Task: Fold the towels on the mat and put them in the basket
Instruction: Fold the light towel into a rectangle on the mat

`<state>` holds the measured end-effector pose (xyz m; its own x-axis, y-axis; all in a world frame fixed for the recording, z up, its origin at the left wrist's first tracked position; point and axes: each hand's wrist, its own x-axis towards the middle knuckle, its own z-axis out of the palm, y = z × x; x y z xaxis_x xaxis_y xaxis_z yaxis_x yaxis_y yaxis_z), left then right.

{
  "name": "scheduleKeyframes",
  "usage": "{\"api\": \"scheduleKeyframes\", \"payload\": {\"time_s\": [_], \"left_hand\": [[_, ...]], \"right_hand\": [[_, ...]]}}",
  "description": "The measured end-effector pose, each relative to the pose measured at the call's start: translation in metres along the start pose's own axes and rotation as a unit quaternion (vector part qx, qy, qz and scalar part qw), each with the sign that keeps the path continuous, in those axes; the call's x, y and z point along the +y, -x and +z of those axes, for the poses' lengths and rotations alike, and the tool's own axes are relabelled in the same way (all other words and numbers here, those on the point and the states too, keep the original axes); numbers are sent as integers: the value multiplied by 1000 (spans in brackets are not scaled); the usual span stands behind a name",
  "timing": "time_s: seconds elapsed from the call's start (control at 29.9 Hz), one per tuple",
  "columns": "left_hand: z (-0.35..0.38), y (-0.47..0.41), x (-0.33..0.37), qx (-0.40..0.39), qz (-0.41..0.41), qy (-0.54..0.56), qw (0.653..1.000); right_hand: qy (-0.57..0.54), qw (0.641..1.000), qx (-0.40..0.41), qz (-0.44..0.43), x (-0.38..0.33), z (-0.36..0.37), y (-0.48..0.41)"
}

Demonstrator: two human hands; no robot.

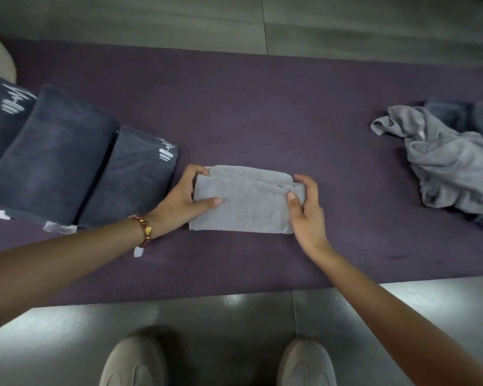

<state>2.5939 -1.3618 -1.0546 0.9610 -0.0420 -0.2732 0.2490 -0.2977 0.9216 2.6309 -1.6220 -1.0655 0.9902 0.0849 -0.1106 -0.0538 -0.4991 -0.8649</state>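
— Where's the towel you're working on?

— The light grey towel (pixel 241 203) lies folded into a flat oblong on the purple mat (pixel 262 112), straight in front of me and toward the mat's near edge.

— And your hands?

— Both are on it. My left hand (pixel 183 201) grips the left end, thumb laid flat across the top and fingers curled round the far corner. My right hand (pixel 307 210) holds the right end, thumb pressed on a small bunched fold there and fingers curved over the far corner.

— What else is on the mat?

— On my left, three dark folded towels (pixel 48 154) lie side by side, each leaning on the next. The nearest dark towel (pixel 129 176) is just beside my left hand and has white lettering (too blurred to read). Well off to the right, a crumpled grey towel (pixel 452 162) sits in a heap with some darker cloth (pixel 457 112) behind and under it.

— Anything on you?

— A red and gold bracelet (pixel 145 231) on my left wrist, and pale shoes (pixel 134 360) on the grey floor (pixel 207 316) below the mat.
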Motion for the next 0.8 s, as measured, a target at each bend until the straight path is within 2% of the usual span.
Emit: {"api": "scheduleKeyframes", "payload": {"time_s": [0.13, 0.4, 0.54, 0.64, 0.8], "left_hand": [[0, -8, 4, 23, -69, 81, 994], [-10, -31, 25, -71, -62, 89, 992], [-9, -41, 38, -116, -70, 91, 987], [-6, -42, 37, -81, -83, 93, 989], [0, -28, 24, 20, -59, 105, 992]], "right_hand": [[1, 1000, -7, -20, 8, -1, 0], [-53, 998, -39, 22, 4, -5, -3], [-67, 997, -28, 30, 0, -5, -1], [-57, 998, -5, 26, -2, -5, 2], [29, 999, 41, -19, -10, 2, 1]]}}
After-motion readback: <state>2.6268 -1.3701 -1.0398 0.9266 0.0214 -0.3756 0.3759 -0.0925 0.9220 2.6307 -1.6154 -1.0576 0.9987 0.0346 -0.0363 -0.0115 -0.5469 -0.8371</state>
